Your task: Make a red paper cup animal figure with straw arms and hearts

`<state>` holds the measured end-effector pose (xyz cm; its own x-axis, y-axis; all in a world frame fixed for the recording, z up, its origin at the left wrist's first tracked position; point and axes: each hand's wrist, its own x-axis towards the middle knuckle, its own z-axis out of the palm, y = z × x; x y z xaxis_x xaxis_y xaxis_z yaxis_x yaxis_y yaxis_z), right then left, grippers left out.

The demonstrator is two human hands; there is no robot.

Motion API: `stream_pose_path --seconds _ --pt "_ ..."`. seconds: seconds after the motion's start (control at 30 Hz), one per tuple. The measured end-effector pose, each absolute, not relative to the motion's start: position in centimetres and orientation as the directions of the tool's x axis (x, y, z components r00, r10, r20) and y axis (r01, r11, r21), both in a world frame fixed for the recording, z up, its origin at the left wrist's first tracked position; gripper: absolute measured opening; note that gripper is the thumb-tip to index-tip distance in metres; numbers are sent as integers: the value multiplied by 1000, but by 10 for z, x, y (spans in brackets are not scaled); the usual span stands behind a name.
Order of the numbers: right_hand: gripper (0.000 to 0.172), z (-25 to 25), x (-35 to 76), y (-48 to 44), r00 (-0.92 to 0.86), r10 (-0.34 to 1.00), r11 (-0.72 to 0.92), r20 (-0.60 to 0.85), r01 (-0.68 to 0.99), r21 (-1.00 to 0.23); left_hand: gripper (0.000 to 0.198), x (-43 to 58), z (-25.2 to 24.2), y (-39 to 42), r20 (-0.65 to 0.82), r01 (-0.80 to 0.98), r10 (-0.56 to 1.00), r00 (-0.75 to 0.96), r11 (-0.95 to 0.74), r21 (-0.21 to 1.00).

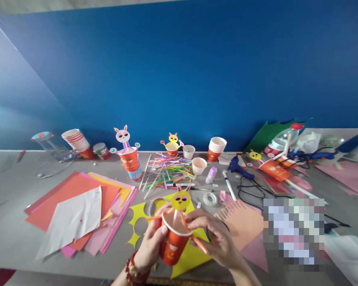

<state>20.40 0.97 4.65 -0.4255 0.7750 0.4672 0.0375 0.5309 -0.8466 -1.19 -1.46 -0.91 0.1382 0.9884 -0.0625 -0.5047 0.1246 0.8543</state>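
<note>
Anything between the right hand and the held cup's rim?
Nothing visible blocks it: the right hand has its fingertips at the rim of the cup. An orange strip juts out just below those fingers.

Two hands, near; four paper animal faces: one near, one far left, one far middle, one far right; two cup stacks, far; one purple glue stick.

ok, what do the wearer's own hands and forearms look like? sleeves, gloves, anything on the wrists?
No gloves, and no sleeves on the visible forearms. Left hand: red, beaded-looking bracelet with gold-toned pieces at the wrist. Right hand: nothing visible on the wrist.
</note>
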Motion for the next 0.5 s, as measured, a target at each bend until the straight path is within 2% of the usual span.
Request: stream_pose_path --seconds 0.17,0.33,0.5 --pt "17 47 203 11 -427 755 558 497 20 -830 55 -16 -4 -14 -4 -461 990 144 70 884" --pt "10 53 199 12 -405 786 514 467 7 -858 48 -20 -5 -13 56 -368 991 119 -9 930" --pt "11 62 199 12 -460 791 453 404 -4 -891 48 -22 -10 -13 17 -380 993 118 29 925"
